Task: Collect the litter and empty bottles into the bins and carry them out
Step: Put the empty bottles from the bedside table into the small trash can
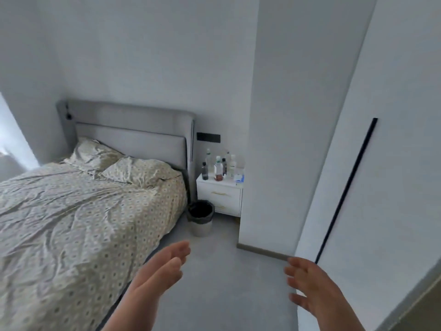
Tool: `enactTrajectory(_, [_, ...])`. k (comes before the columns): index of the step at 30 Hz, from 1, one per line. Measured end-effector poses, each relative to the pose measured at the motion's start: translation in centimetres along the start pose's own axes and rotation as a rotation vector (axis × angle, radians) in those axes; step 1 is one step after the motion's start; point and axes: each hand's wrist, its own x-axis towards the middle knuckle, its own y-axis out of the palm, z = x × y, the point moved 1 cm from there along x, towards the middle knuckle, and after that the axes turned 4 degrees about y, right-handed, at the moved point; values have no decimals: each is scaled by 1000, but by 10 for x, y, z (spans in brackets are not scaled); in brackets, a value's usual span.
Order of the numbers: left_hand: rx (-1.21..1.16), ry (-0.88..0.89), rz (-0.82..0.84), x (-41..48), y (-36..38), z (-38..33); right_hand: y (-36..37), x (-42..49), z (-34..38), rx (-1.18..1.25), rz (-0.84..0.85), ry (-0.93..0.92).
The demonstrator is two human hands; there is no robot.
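We stand at the bedroom entrance with our left hand (160, 271) and right hand (310, 283) raised ahead, each grip spread apart and holding nothing, presumably readied for collecting. The cluster of clear plastic bottles (218, 167) stands upright on the white two-drawer bedside tabletop (220, 194), well apart from us. The round pale bin with a black liner (200, 218) sits on the grey floor (222, 271), just beside that cabinet and the patterned bed (83, 211), conveniently below the bottles.
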Motion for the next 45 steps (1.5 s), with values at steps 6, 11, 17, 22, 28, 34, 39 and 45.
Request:
enactTrajectory(6, [-18,-2,62,42,-70,1,73,49,17,-115,14,-37])
enactTrajectory(11, [20,22,86,106,-73,5,96,95,41,-144,87,-88])
enactTrajectory(17, [65,19,75,233,-53,29,105,220,54,-150,86,-53])
enactTrajectory(22, [25,-14,17,340,-36,33,113,341,81,-136,118,-72])
enactTrajectory(28, [-34,43,-74,449,-45,11,151,451,140,-172,195,-109])
enactTrajectory(34, [-23,32,-118,567,-89,26,202,577,167,-197,233,-98])
enactTrajectory(39, [-30,5,-147,685,-131,48,256,691,179,-254,189,-85])
enactTrajectory(45, [16,-66,-127,833,-155,63,303,818,193,-280,179,-42])
